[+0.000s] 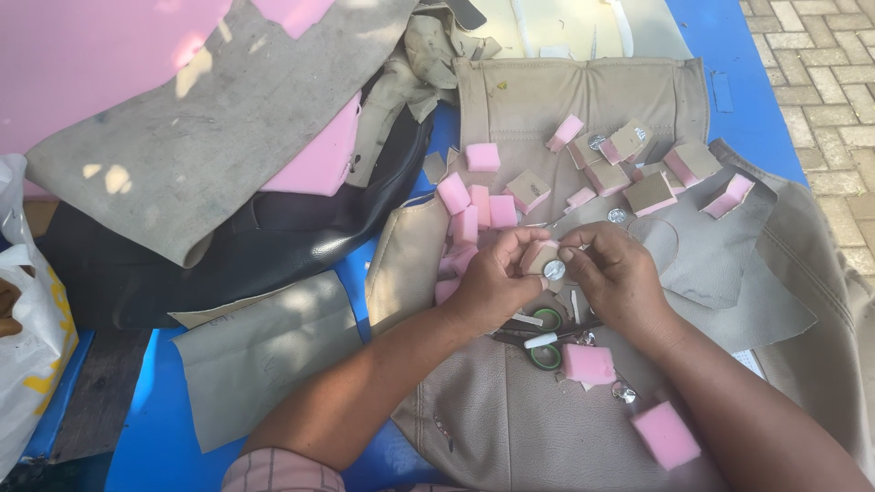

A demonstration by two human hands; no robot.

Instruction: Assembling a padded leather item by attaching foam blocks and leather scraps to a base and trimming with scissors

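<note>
Foam block [538, 256] with a round metal button [554, 269], held between both hands over the beige fabric [492, 401] on the table [146, 428].

Block small, pink, with a tan face; long axis can't be told, button face turned toward the camera. Left hand [492, 282] grip closed around the block from the left; right hand [620, 273] fingertips pinch at the button's right edge. Green-handled scissors [545, 337] lie just below the hands; loose pink foam cubes [474, 214] scattered above and nearby.

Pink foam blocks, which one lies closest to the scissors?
The pink foam block just right of the green-handled scissors, below the right hand; the others lie farther off.
</note>
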